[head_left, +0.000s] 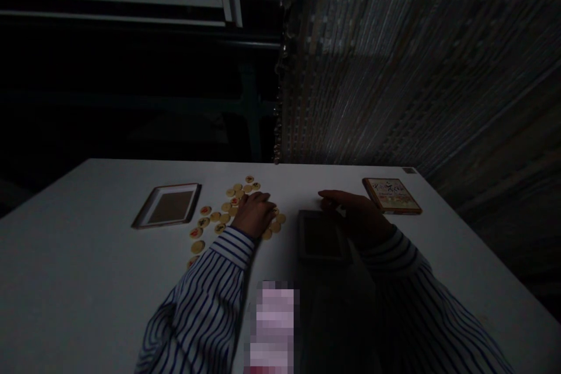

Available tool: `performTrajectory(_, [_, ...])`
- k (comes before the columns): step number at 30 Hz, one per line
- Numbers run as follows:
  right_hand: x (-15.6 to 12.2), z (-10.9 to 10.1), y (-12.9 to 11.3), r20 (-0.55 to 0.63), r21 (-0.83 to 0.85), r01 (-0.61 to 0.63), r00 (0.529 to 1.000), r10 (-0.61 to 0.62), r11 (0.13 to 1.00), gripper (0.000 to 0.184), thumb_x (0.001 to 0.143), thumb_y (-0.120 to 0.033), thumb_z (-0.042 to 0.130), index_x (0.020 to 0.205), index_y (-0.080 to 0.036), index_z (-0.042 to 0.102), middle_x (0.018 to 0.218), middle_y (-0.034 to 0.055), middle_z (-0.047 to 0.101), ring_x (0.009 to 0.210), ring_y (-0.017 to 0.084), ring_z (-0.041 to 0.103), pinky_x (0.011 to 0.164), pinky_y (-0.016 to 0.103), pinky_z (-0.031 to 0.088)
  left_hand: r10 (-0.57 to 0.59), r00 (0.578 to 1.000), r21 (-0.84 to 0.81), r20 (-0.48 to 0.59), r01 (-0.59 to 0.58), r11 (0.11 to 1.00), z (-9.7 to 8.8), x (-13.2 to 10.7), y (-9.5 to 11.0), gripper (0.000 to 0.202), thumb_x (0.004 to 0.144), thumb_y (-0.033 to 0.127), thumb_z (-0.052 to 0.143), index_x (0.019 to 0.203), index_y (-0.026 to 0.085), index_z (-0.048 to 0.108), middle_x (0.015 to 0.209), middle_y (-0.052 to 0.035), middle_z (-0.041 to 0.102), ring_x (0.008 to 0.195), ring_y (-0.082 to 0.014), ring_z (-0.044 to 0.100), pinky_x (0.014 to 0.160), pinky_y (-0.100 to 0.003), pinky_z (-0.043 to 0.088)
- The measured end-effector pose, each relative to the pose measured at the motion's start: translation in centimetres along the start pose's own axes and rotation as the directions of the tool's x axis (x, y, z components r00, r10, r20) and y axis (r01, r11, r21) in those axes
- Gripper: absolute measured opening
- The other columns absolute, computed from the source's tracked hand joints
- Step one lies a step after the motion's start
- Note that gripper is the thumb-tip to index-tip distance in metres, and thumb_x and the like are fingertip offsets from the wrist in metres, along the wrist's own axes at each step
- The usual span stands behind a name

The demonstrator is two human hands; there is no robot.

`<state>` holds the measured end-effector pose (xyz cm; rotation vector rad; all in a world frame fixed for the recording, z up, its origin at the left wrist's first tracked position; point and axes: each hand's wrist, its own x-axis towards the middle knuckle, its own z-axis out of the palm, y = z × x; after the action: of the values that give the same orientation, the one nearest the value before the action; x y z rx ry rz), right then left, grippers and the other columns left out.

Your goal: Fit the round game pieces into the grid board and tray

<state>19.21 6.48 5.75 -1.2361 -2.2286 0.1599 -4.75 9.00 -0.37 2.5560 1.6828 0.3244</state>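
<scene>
My left hand lies palm down over several round wooden Chinese chess pieces, its fingers bent and a little apart. Some pieces show red or dark characters; others are plain side up. What lies under the palm is hidden. Right of it, in deep shadow, a shallow dark open box rests on the table. My right hand hovers at that box's right edge, fingers stretched to the left with nothing visible in them. Whether it touches the box is too dark to tell.
A second shallow box part with a pale rim lies at the left of the white table. At the right is a printed box lid. A string curtain hangs beyond the table's far edge.
</scene>
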Motion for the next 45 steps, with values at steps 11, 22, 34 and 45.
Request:
performTrajectory(11, [0.0,-0.2,-0.2,0.011,-0.006,-0.010,1.000,0.010,1.000,0.026,0.079,-0.023,0.047,0.102,-0.017,0.058,0.084,0.0066,0.067,0.071,0.014,0.062,0.063,0.026,0.049,-0.006,0.999,-0.009,-0.049,0.005,1.000,0.5,0.1,0.0,0.024,0.078,0.029,0.049,0.096,0.022,0.062,0.112,-0.0077,0.057,0.109,-0.0262,0.044,0.091,-0.045,0.029])
performTrajectory(22, [-0.1,-0.1,-0.1,-0.008,-0.019,0.012,1.000,-0.013,1.000,0.026,0.079,-0.023,0.048,0.102,-0.019,0.058,0.084,0.0049,0.067,0.070,0.013,0.062,0.061,0.025,0.049,-0.045,0.975,-0.087,-0.217,0.026,0.996,-0.3,0.5,0.5,0.022,0.081,0.027,0.043,0.093,0.018,0.059,0.095,-0.0085,0.063,0.096,-0.0224,0.054,0.092,-0.043,0.030])
performTrajectory(34, [-0.2,-0.2,-0.2,-0.034,-0.006,0.035,0.999,-0.035,0.999,0.026,0.078,-0.022,0.048,0.103,-0.018,0.058,0.086,0.0058,0.067,0.073,0.014,0.061,0.064,0.026,0.049,-0.033,0.924,-0.145,-0.381,-0.025,0.989,-1.8,0.5,1.2,0.025,0.082,0.030,0.045,0.100,0.016,0.057,0.095,-0.0070,0.065,0.091,-0.0216,0.056,0.089,-0.038,0.036])
performTrajectory(45, [-0.4,-1.1,-0.8,-0.001,-0.010,0.044,0.999,-0.044,0.999,0.027,0.080,-0.025,0.046,0.104,-0.017,0.057,0.085,0.0070,0.066,0.070,0.014,0.061,0.064,0.027,0.048,-0.117,0.916,-0.441,-0.383,-0.070,0.895,-3.2,0.1,3.1,0.034,0.080,0.032,0.050,0.111,0.018,0.053,0.103,-0.0066,0.062,0.094,-0.0189,0.056,0.085,-0.033,0.043])
